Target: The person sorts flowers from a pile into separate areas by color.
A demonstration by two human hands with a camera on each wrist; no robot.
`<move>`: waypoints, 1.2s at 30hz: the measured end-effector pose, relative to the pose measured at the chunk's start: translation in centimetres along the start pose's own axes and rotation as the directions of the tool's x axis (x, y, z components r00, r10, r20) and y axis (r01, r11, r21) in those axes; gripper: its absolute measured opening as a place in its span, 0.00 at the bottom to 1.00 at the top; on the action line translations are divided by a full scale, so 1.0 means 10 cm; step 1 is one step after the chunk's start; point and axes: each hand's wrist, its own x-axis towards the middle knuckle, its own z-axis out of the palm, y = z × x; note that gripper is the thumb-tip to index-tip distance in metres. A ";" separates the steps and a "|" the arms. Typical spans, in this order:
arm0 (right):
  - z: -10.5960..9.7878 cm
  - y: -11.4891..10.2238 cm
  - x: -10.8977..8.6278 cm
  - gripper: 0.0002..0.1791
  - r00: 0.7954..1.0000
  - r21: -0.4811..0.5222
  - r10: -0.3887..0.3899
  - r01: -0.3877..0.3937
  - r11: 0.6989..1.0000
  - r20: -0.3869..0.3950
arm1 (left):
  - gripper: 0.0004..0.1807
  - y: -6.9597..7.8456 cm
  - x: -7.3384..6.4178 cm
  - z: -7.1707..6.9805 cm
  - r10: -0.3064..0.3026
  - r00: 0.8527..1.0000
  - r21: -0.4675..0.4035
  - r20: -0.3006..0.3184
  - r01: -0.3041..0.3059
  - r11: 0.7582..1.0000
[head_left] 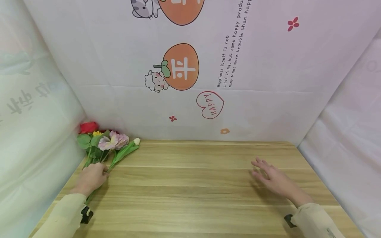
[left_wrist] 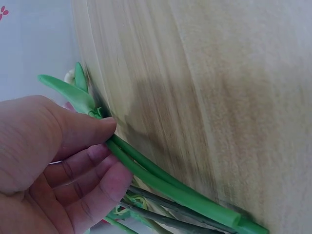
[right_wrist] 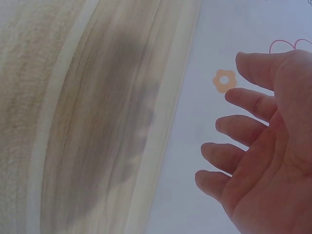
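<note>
On the table's left side, my left hand pinches the green stem of a white artificial tulip between thumb and fingers. In the left wrist view, the thick green stem runs past the fingertips toward the lower right, and darker stems lie below it. Beside the tulip are a pale purple-pink flower, a red rose and a small yellow flower with green leaves. My right hand hovers over the table's right side, fingers spread and holding nothing.
The wood-grain table ends at a white printed cloth hanging behind it. White cloth also hangs on the left and on the right. The flower heads lie close to the back left corner.
</note>
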 end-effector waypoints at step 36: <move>0.06 -0.19 0.07 0.28 0.999 0.192 -0.012 0.003 0.981 0.045 | 0.18 0.64 0.14 -0.14 -0.036 0.999 -0.565 0.026 0.045 0.824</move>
